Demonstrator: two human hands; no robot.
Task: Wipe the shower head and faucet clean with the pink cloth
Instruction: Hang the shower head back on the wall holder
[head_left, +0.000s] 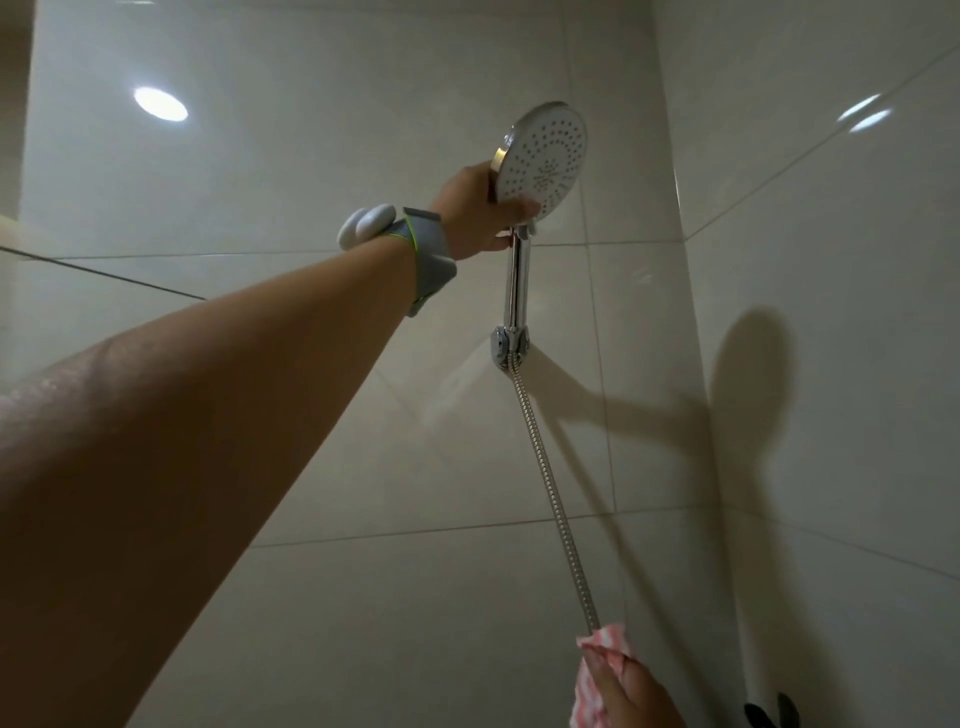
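Observation:
A round white shower head (545, 156) with a chrome handle sits in its chrome wall bracket (508, 345), high on the tiled wall. My left hand (480, 208) reaches up and grips the head at its lower left rim, thumb across the spray face. A metal hose (550, 499) runs down from the bracket. At the bottom edge my right hand (631, 691) holds the pink striped cloth (597, 670), bunched near the hose's lower end. The faucet is out of view.
Glossy pale tiles cover both walls, which meet in a corner (691, 312) right of the shower head. A grey wristband with a white device (395, 234) is on my left wrist. A dark object (771, 712) peeks in at the bottom right.

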